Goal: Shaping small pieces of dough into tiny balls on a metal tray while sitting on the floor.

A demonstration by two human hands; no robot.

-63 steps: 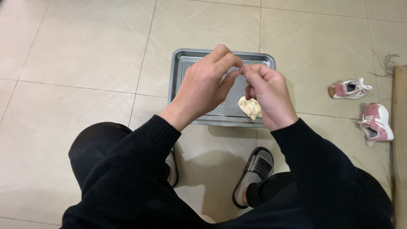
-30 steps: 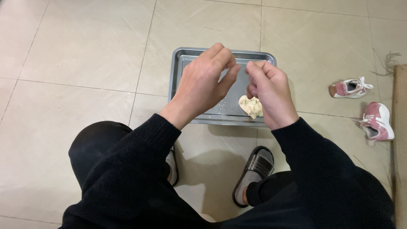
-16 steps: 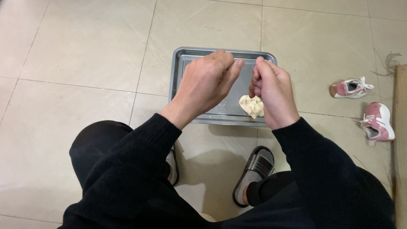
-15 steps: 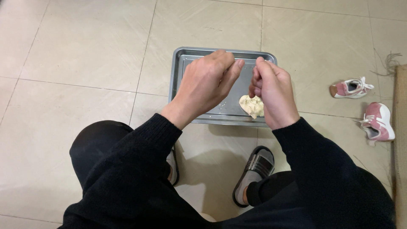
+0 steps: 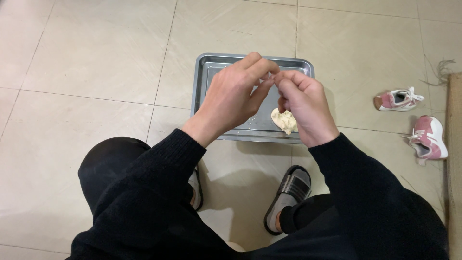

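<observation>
The left hand (image 5: 236,98) and right hand (image 5: 303,108) covered much of the metal tray (image 5: 204,79), and the right one hid part of the pale lump (image 5: 284,120). Whatever the fingertips pinched was too small to tell. The mat (image 5: 453,144) was cut off at the right edge.

A home, by the look of it. Beige floor tiles (image 5: 96,58), small pink shoes (image 5: 414,120) left lying, slippers (image 5: 288,197) on the feet.
</observation>
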